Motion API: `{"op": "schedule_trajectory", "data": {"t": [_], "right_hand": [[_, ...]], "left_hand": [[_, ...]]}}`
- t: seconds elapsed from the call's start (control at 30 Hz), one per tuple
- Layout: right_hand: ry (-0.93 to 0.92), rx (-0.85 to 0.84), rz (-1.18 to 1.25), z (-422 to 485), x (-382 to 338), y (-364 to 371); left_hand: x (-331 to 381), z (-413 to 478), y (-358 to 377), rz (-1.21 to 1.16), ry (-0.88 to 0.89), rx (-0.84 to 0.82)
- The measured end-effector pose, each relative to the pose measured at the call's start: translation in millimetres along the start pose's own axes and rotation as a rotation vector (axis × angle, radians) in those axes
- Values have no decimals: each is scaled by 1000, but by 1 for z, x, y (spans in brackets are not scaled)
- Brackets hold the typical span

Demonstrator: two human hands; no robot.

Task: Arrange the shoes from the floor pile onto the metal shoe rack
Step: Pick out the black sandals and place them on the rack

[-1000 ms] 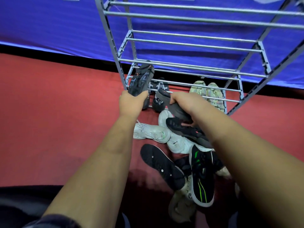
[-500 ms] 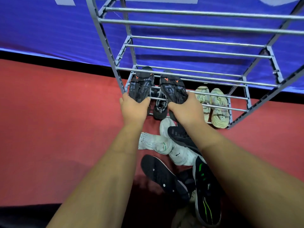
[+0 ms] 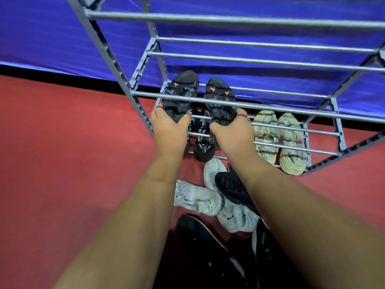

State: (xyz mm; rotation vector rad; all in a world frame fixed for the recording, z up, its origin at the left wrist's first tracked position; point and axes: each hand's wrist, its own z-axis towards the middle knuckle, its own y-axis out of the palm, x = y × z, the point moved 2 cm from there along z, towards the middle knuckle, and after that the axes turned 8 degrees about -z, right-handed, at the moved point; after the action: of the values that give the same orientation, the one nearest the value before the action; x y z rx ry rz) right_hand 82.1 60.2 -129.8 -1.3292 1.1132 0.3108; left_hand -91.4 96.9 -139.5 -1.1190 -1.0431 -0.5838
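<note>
On the left, the left hand (image 3: 169,130) grips the heel of a black sandal with orange marks (image 3: 181,94), thumb and fingers curled round its sides. The sandal's toe points toward the blue backdrop (image 3: 52,38) inside the metal shoe rack (image 3: 208,17). Just beside it, the right hand (image 3: 231,134) grasps the heel of the matching sandal (image 3: 220,101) the same way. A front rail of the rack crosses over both sandals, so they are pushed in below it. Whether their soles rest on the rails cannot be told.

Below them, on the bottom shelf, sits a black-and-white sandal (image 3: 203,142), partly hidden by the hands. To the right, a beige pair (image 3: 279,140) lies side by side on the same shelf.

The shelves are only spaced rails, so the likely fault is letting go before heel and toe each bear on a rail. A sandal could then tip through the gap onto the footwear beneath. Pushing too far could send the toes past the rear rail.

Near the person, the white sneakers (image 3: 198,200) and a black shoe with green stripes (image 3: 264,247) wait in the pile on the red floor (image 3: 73,163).
</note>
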Motion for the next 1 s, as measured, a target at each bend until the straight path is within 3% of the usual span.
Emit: {"op": "schedule_trajectory", "data": {"t": [0.23, 0.43, 0.53, 0.7, 1.0], "right_hand": [[-41, -51, -236, 12, 6, 18], [-180, -184, -282, 2, 18, 15], [-261, -249, -288, -1, 30, 13], [-293, -215, -204, 3, 25, 20], [-413, -311, -304, 4, 20, 28]], "left_hand": [[-15, 3, 16, 79, 30, -41], [-30, -3, 4, 142, 76, -83], [-36, -14, 0, 32, 8, -10], [-34, -11, -3, -139, -34, 46], [-37, -10, -11, -183, -42, -20]]}}
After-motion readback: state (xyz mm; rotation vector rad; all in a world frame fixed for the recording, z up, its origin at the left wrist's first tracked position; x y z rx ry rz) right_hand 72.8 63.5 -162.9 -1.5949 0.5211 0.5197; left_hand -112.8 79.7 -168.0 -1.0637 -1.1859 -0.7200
